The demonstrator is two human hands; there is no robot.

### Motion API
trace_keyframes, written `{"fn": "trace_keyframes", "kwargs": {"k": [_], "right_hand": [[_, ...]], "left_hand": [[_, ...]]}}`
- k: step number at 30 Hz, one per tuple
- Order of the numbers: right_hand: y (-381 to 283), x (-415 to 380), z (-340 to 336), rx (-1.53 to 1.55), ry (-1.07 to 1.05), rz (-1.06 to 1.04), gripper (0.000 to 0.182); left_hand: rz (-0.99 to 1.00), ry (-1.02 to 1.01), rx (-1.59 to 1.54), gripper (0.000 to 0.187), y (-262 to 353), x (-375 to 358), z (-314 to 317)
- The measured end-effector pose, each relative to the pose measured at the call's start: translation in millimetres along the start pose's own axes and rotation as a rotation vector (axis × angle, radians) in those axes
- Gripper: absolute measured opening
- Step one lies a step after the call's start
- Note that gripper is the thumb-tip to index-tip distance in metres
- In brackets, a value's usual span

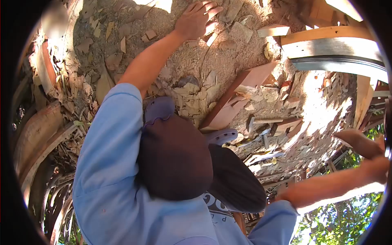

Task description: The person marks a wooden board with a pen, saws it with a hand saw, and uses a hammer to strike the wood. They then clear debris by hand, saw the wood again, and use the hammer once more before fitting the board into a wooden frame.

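My left hand (194, 21) rests on the dusty, chip-covered ground (204, 65) at the top, its fingers spread and nothing gripped. Near the right edge, my right hand (369, 151) is raised, blurred and partly cut off. A brown elongated shape points left there; whether it is fingers or a held thing cannot be made out. Between my arms a reddish wood block (241, 96) lies slanted, its near end beside my purple sandal (222, 136). Just right of it is a hammer-like tool (266, 121) with a wooden handle.
Curved planks (332, 47) lie at the upper right, with dark strips along one edge. Small wood offcuts (273, 30) and dry leaves are scattered around. Another tool (266, 139) lies below the hammer. Large curved dry stalks (41, 134) stand at the left. My knees block the lower middle.
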State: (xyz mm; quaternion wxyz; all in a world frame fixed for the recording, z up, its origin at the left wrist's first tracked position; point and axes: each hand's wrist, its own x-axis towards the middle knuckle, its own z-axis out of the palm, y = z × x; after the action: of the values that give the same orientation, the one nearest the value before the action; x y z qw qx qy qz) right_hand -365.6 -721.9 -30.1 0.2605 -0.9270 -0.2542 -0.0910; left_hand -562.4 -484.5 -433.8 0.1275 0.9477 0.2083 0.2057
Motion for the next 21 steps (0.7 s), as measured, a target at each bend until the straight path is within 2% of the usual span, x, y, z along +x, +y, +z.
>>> {"fn": "trace_keyframes", "kwargs": {"k": [1, 2, 3, 4, 6, 8, 10, 11, 12, 13, 14, 15, 17, 20, 21], "right_hand": [[36, -52, 31, -0.214, -0.264, -0.002, 0.053], [70, -108, 62, -0.404, -0.568, -0.050, 0.057], [101, -172, 85, -0.566, -0.890, -0.141, 0.060], [118, -211, 92, -0.600, -1.025, -0.145, 0.064], [127, -206, 107, -0.548, -0.944, -0.049, 0.060], [143, -220, 60, -0.511, -0.930, 0.082, 0.057], [151, -234, 82, -0.328, -0.913, 0.124, 0.053], [163, -257, 81, -0.194, -0.805, 0.194, 0.052], [182, -276, 84, -0.068, -0.752, 0.246, 0.053], [232, -296, 93, -0.150, -0.771, 0.399, 0.053], [284, -314, 100, -0.309, -0.577, 0.102, 0.054], [279, -306, 106, -0.078, -0.526, 0.089, 0.057], [248, -280, 94, -0.215, -0.771, 0.325, 0.059], [117, -214, 63, -0.359, -0.907, 0.109, 0.062], [99, -197, 64, -0.346, -0.953, 0.133, 0.062]], "left_hand": [[0.018, 0.000, 0.003, 0.062, 1, 2, 1], [-0.114, -0.011, -0.108, 0.055, 5, -6, 18], [-0.056, 0.016, -0.074, 0.057, 0, -6, 17], [-0.018, 0.010, -0.028, 0.057, 8, -10, 16], [0.008, 0.050, 0.031, 0.056, -12, -4, 8], [-0.005, 0.057, -0.094, 0.055, 1, -2, 15], [-0.001, 0.004, 0.007, 0.067, -3, -8, 24], [0.002, -0.022, 0.057, 0.074, -4, -10, 26], [-0.043, -0.141, 0.040, 0.077, 0, -7, 18], [-0.039, -0.067, 0.077, 0.076, 2, -10, 24], [-0.046, 0.012, 0.031, 0.076, 3, -10, 19], [-0.067, 0.062, -0.024, 0.076, 4, -14, 36], [-0.078, 0.138, 0.021, 0.078, 6, -14, 46], [-0.088, -0.045, -0.143, 0.074, 6, -9, 29], [-0.083, -0.011, -0.113, 0.076, 5, -9, 23]]}}
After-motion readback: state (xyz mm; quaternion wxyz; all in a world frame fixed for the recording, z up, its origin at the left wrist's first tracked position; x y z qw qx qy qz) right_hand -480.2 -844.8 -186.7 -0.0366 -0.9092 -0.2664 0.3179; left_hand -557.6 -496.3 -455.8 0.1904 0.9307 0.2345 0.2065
